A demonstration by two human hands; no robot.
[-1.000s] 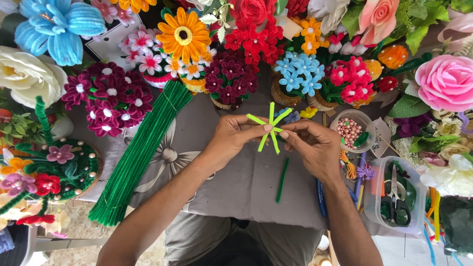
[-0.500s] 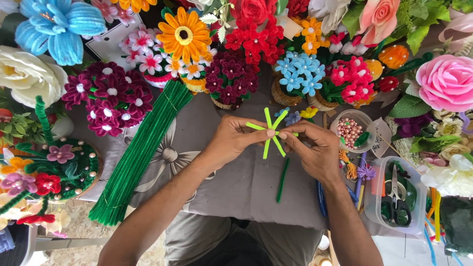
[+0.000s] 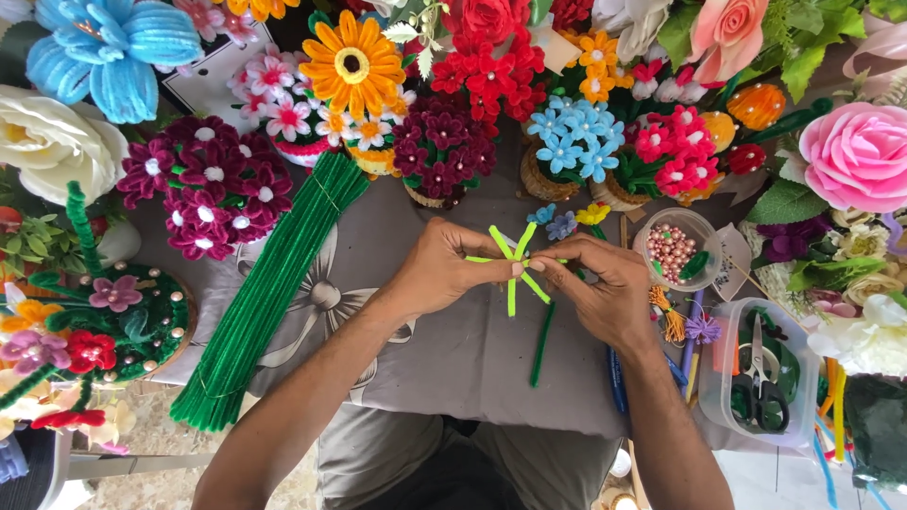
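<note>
Fuzzy light-green wire sticks (image 3: 513,260), crossed like a star, sit between both hands just above the grey worktop (image 3: 444,349). They look very light, soft on the outside and easy to bend, so the best place to hold them is the middle where they cross. Left hand (image 3: 444,269) pinches that middle from one side with thumb and finger. Right hand (image 3: 595,288) pinches it from the other side, fingers curled in. One dark green stick (image 3: 541,345) hangs below.

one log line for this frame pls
left hand: pinches light green pipe cleaners | right hand: pinches same | dark green stem: under them
</note>
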